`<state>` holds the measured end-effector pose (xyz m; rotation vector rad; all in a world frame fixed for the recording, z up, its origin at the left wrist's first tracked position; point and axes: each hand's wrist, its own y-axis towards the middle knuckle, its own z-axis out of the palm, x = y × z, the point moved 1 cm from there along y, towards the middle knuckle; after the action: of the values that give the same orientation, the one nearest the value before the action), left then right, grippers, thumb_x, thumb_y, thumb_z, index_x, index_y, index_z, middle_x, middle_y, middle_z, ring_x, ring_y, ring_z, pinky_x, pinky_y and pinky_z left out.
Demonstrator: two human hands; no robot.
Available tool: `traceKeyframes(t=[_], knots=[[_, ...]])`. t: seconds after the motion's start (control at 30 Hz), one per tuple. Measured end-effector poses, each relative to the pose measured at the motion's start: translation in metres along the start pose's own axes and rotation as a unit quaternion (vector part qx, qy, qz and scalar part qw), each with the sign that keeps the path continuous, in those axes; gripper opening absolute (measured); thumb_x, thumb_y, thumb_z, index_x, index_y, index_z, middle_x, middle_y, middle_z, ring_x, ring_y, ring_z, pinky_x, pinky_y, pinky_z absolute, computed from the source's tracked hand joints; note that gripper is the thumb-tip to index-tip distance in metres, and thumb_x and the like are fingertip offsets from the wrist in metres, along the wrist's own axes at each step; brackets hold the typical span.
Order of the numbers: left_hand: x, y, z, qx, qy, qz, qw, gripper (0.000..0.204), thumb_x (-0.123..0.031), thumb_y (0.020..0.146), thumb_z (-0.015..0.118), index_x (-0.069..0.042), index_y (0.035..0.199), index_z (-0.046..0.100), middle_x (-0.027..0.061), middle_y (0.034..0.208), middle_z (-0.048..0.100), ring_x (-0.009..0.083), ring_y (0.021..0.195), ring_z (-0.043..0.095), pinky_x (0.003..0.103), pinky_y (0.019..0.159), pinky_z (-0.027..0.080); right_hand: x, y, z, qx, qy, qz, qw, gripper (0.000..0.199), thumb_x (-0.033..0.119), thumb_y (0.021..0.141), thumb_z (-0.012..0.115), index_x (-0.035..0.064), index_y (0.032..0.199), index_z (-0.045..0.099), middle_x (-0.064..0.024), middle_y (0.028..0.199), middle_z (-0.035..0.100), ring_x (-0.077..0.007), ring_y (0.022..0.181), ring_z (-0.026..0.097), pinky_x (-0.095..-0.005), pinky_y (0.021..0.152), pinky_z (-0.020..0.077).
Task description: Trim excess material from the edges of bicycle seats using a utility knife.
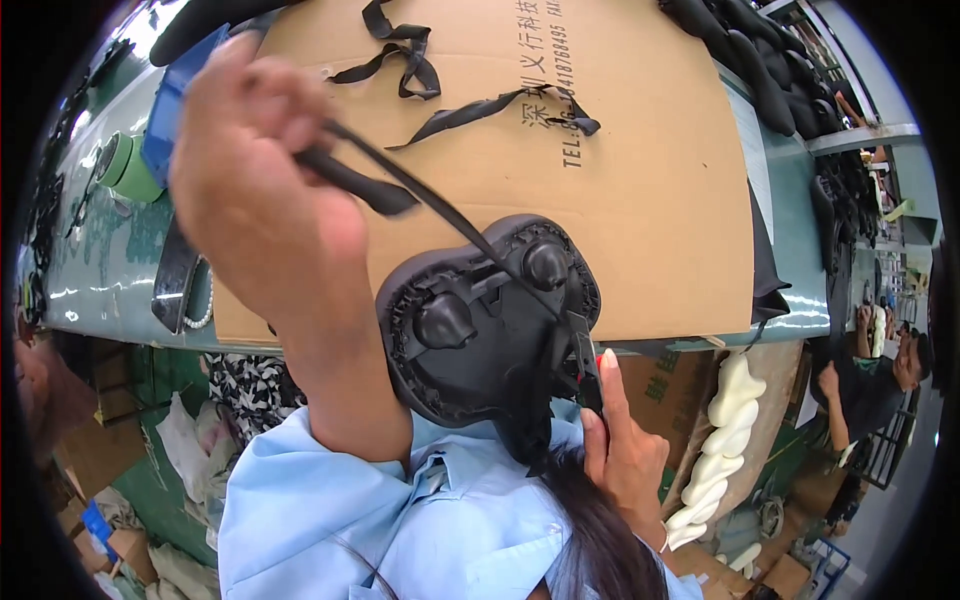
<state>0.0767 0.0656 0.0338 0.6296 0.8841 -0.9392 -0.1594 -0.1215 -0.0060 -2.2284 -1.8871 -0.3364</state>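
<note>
A black padded bicycle saddle (487, 345) lies underside up at the table's near edge, against my body. Two round black domes stand out on its underside, and a ragged trimmed edge runs around the rim. From the saddle a narrow black strip (425, 195) stretches taut up to my left hand (265, 150), which is raised, slightly blurred and closed on it. In my right hand (625, 440) is a utility knife (586, 365) with a black and red handle, its blade against the saddle's right edge. Loose black material (525, 430) hangs over the near edge.
A brown cardboard sheet (660, 220) covers the green table, with cut black scraps (405, 60) lying on it. At the left are a green tape roll (125, 165), a blue bin (165, 125) and a phone (175, 280). White foam pieces (728, 425) stand at right; co-workers sit beyond.
</note>
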Motion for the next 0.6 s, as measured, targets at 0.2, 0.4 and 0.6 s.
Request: traceKeyframes(t=[0.2, 0.4, 0.6], knots=[[-0.001, 0.021, -0.033, -0.093, 0.123, 0.274, 0.949, 0.026, -0.024, 0.088, 0.063, 0.001, 0.086, 0.057, 0.0165, 0.083, 0.064, 0.0187, 0.07, 0.059, 0.028, 0.064, 0.048, -0.014, -0.015, -0.002, 0.089, 0.246, 0.081, 0.962, 0.06, 0.02, 0.089, 0.063, 0.0066, 0.144, 0.04, -0.0233, 0.123, 0.06, -0.0311, 0.071, 0.07, -0.0358, 0.062, 0.0545], [0.042, -0.012, -0.029, 0.192, 0.589, 0.427, 0.659, 0.04, -0.033, 0.084, 0.07, 0.0, 0.106, 0.063, 0.025, 0.104, 0.063, 0.0377, 0.093, 0.061, 0.04, 0.081, 0.049, -0.016, 0.083, 0.032, -0.066, 0.465, 0.051, 0.881, 0.078, 0.013, 0.08, 0.075, -0.0002, 0.142, 0.029, -0.0058, 0.109, 0.049, -0.0107, 0.083, 0.052, -0.0219, 0.077, 0.045], [0.057, 0.013, 0.0, 0.555, 0.301, -0.217, 0.745, 0.062, -0.041, 0.079, 0.074, -0.003, 0.126, 0.06, 0.013, 0.115, 0.067, 0.0216, 0.107, 0.061, 0.032, 0.096, 0.044, -0.035, 0.183, -0.009, -0.069, 0.568, 0.071, 0.817, 0.047, 0.014, 0.083, 0.072, 0.0023, 0.123, 0.051, -0.0003, 0.08, 0.055, -0.0075, 0.069, 0.056, -0.0224, 0.061, 0.0449]])
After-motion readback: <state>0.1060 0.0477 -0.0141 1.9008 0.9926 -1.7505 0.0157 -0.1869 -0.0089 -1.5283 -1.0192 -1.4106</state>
